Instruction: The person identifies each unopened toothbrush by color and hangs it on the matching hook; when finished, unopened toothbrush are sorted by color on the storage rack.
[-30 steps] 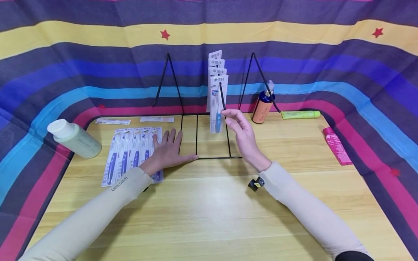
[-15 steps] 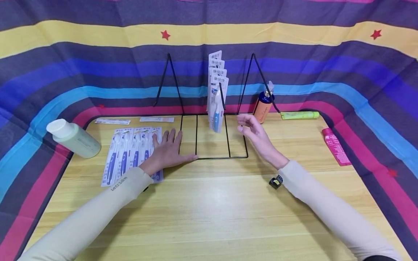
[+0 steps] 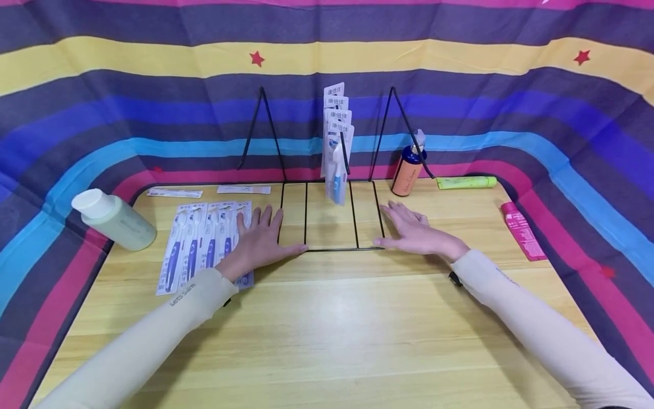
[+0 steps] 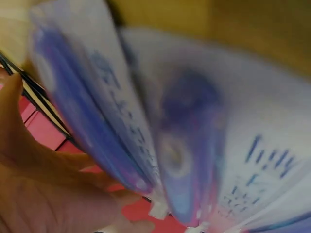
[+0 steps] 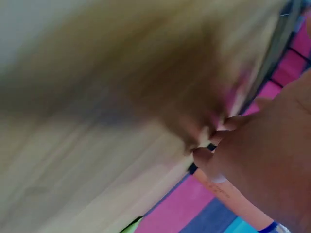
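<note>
A black wire rack [image 3: 327, 247] stands at the back middle of the wooden table [image 3: 327, 329]. Several carded toothbrush packs [image 3: 336, 147] hang on its centre hook. More toothbrush packs [image 3: 204, 244] lie flat in a row to the left. My left hand [image 3: 261, 238] rests flat, fingers spread, on the right end of that row, thumb by the rack's base. In the left wrist view the packs [image 4: 194, 145] fill the picture, blurred. My right hand [image 3: 415, 230] lies flat on the table beside the rack's right edge, holding nothing. The right wrist view is blurred.
A pale green bottle [image 3: 113, 220] lies at the left edge. An orange bottle with a blue cap [image 3: 407, 169], a green tube [image 3: 464, 182] and a pink tube [image 3: 520, 230] sit at the back right. Two flat packets [image 3: 244, 190] lie behind the row. Striped cloth [image 3: 153, 102] surrounds the table.
My right hand has left the rack's hook, moved right and down, and now lies flat on the table. The left hand has stayed on the packs.
</note>
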Action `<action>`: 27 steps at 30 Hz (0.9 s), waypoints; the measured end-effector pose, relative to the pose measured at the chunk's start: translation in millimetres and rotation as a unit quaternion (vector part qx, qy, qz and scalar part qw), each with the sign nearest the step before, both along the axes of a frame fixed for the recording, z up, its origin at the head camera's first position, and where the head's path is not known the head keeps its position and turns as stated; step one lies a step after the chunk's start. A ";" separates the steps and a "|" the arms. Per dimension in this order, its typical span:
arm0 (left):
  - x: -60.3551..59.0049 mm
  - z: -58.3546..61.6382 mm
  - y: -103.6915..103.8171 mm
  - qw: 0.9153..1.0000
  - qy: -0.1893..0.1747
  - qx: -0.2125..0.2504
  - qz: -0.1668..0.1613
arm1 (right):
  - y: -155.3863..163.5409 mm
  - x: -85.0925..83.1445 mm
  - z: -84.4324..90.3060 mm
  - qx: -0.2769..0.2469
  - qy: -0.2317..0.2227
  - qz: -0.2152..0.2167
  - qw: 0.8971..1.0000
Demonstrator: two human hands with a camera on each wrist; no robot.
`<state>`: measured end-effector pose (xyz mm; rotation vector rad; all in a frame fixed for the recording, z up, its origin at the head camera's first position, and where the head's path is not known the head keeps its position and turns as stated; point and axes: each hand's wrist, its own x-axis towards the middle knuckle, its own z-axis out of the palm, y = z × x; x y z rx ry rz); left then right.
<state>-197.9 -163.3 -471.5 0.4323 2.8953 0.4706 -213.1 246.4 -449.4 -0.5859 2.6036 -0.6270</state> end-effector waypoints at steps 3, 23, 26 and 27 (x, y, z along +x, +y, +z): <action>5.3 0.5 -0.6 0.999 0.024 0.022 0.007 | 4.3 -1.8 -1.5 0.043 0.017 0.015 0.999; 76.9 17.8 -136.1 0.966 0.067 0.172 0.181 | 0.0 -6.1 -4.1 0.082 0.031 0.030 0.996; 84.9 14.3 -159.6 0.961 0.050 0.167 0.215 | -0.4 -5.6 -3.4 0.080 0.028 0.030 0.996; 86.8 13.1 -165.6 0.960 0.042 0.166 0.222 | -0.5 -5.3 -2.8 0.081 0.028 0.029 0.996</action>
